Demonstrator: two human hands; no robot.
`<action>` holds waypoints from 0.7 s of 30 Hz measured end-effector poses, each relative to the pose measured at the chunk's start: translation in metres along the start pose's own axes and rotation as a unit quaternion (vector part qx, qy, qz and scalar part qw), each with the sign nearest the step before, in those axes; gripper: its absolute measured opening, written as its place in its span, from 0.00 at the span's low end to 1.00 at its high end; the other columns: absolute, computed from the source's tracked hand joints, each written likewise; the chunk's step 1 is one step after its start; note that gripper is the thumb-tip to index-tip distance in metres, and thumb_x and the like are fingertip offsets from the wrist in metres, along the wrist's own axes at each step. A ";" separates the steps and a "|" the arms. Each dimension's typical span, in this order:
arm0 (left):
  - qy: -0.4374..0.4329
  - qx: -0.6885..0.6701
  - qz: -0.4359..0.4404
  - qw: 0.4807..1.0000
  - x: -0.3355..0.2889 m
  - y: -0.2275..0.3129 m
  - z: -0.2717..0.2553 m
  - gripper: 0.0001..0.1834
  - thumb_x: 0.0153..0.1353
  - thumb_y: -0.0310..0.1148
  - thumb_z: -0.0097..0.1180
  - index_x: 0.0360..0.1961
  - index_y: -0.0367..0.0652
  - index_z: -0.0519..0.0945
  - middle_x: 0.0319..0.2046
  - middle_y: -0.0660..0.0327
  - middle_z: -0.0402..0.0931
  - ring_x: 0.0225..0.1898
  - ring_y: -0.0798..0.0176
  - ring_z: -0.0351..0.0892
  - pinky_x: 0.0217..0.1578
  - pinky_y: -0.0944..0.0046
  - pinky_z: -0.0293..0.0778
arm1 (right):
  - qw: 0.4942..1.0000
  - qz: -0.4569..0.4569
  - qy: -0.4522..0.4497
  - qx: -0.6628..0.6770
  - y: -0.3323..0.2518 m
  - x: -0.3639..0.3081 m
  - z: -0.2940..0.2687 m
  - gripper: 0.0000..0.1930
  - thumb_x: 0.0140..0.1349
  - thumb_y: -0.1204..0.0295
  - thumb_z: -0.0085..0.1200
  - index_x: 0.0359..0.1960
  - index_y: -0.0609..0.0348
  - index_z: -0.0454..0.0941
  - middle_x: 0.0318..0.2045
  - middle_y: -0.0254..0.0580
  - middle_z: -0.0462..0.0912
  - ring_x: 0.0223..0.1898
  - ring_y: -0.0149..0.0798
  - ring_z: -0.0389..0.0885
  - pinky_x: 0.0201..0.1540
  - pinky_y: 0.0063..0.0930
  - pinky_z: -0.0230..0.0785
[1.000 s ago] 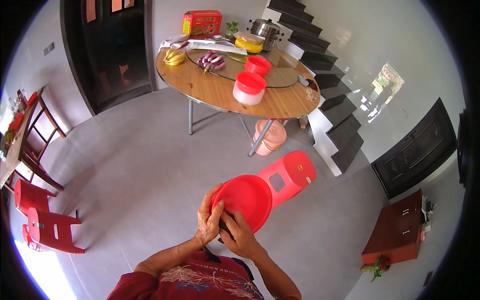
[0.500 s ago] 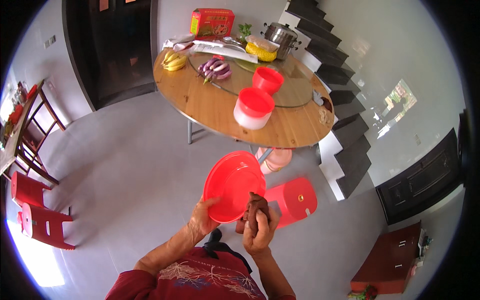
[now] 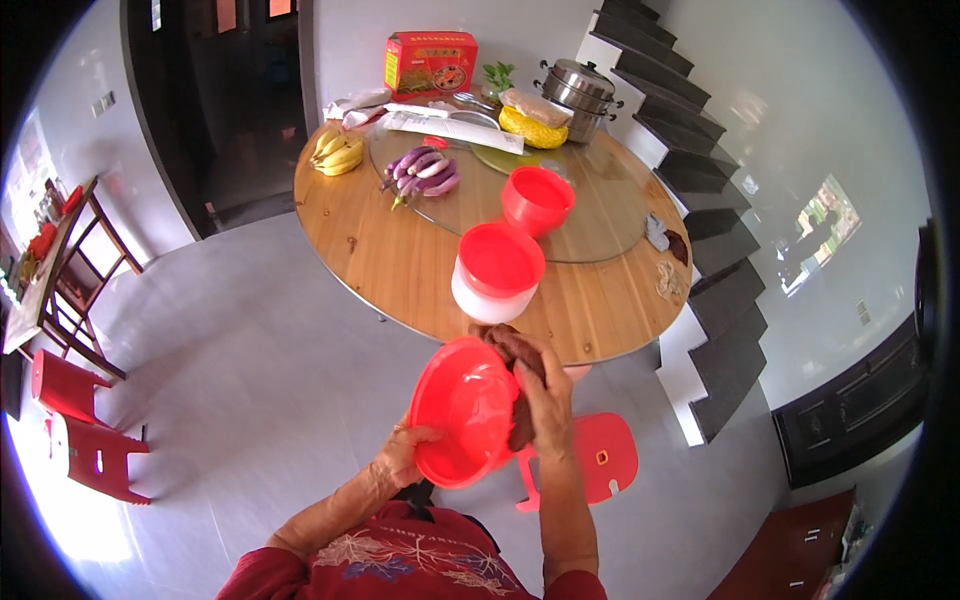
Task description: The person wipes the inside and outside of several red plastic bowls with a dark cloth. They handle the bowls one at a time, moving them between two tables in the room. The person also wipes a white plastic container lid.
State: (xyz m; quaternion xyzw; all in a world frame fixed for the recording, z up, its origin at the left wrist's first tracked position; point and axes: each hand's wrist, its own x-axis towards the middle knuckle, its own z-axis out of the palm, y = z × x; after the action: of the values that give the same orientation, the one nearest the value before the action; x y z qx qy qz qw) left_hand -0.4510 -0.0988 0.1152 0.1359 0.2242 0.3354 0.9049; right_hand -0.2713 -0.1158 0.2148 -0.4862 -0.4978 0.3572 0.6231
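Observation:
A red plastic bowl [image 3: 462, 410] is tilted in front of me, its hollow side facing up toward me. My left hand [image 3: 405, 447] grips its lower left rim, with the thumb over the edge. On the other side, my right hand [image 3: 545, 395] presses a crumpled brown cloth [image 3: 522, 425] against the bowl's outer right wall; part of the cloth is hidden by the fingers and the bowl. Just beyond, near the table's front edge, a red bowl [image 3: 502, 258] sits in a white one [image 3: 492, 300]. Another red bowl [image 3: 538, 200] stands behind them.
On the round wooden table [image 3: 400, 270] with its glass turntable lie eggplants [image 3: 425, 175], bananas [image 3: 337, 153], a red box [image 3: 432, 65] and a steel steamer pot [image 3: 580, 95]. A red stool [image 3: 605, 455] stands to the right below. Stairs [image 3: 690, 200] rise behind the table.
The table now appears nearer. My right hand and the cloth have moved from the bowl's lower right rim up and around to its outer right side.

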 end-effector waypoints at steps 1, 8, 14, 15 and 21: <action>-0.001 -0.020 0.020 1.000 0.009 0.007 0.002 0.31 0.53 0.14 0.46 0.60 0.44 0.64 0.54 0.53 0.70 0.55 0.48 0.72 0.52 0.45 0.74 | 0.995 -0.077 0.015 -0.060 0.010 0.002 0.006 0.14 0.64 0.77 0.43 0.51 0.67 0.69 0.51 0.49 0.73 0.55 0.44 0.71 0.59 0.34 0.59; -0.036 -0.152 -0.048 0.986 0.073 0.050 -0.011 0.29 0.56 0.14 0.43 0.61 0.43 0.61 0.54 0.50 0.69 0.53 0.48 0.73 0.50 0.50 0.76 | 0.889 -0.340 0.097 -0.292 0.046 0.011 0.060 0.18 0.55 0.77 0.57 0.49 0.60 0.73 0.56 0.61 0.63 0.54 0.59 0.65 0.56 0.49 0.59; -0.061 0.011 -0.070 0.996 0.095 0.085 0.014 0.30 0.55 0.17 0.49 0.61 0.43 0.62 0.53 0.52 0.70 0.52 0.53 0.74 0.51 0.52 0.76 | 0.950 -0.231 0.081 -0.192 0.015 0.076 0.038 0.15 0.60 0.74 0.49 0.48 0.63 0.71 0.53 0.57 0.67 0.52 0.54 0.68 0.56 0.43 0.60; -0.040 0.045 -0.077 0.995 0.095 0.090 0.021 0.31 0.55 0.17 0.51 0.61 0.43 0.62 0.53 0.52 0.71 0.52 0.53 0.74 0.51 0.52 0.75 | 0.974 -0.176 0.065 -0.123 0.006 0.085 0.036 0.14 0.60 0.75 0.46 0.48 0.64 0.71 0.52 0.56 0.68 0.52 0.52 0.69 0.56 0.40 0.60; -0.086 0.045 -0.087 0.991 0.111 0.101 0.010 0.31 0.54 0.20 0.57 0.60 0.42 0.64 0.51 0.55 0.73 0.50 0.56 0.76 0.51 0.53 0.75 | 0.981 0.091 -0.052 0.163 0.005 0.140 0.026 0.15 0.60 0.75 0.46 0.49 0.65 0.71 0.46 0.44 0.75 0.48 0.38 0.74 0.55 0.31 0.63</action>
State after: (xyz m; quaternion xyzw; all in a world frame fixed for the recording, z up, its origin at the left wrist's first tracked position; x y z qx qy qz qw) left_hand -0.4259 0.0487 0.1287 0.1852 0.1711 0.2323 0.9394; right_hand -0.2612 0.0216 0.2493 -0.4019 -0.4179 0.5138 0.6324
